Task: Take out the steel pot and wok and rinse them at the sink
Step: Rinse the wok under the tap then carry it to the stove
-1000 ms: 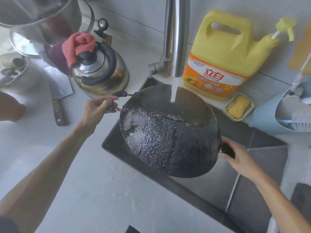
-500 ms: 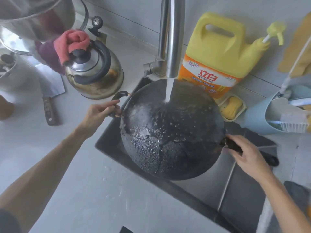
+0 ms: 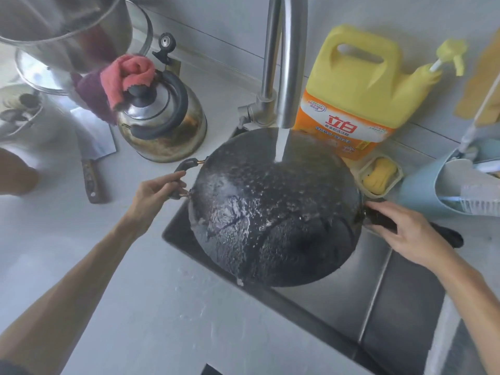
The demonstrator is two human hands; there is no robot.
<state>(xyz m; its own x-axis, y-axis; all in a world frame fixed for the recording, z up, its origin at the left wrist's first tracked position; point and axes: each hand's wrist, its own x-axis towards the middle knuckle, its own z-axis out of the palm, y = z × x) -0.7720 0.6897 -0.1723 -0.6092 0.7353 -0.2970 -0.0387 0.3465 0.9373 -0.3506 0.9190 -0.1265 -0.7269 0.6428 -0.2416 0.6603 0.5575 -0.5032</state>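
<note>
Wok (image 3: 273, 212) sits upside down over the sink (image 3: 392, 307) under running water (image 3: 281, 144), both hands gripping its handles: left hand (image 3: 155, 192), right hand (image 3: 411, 234).

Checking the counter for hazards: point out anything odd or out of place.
A cleaver lies loose on the counter, and a pink cloth is draped over the kettle. The wok is bottom-up under the water, its underside crusted and cracked.

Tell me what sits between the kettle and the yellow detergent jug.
In the head view, the steel faucet rises between the kettle and the detergent jug, its water falling on the upturned wok.
</note>
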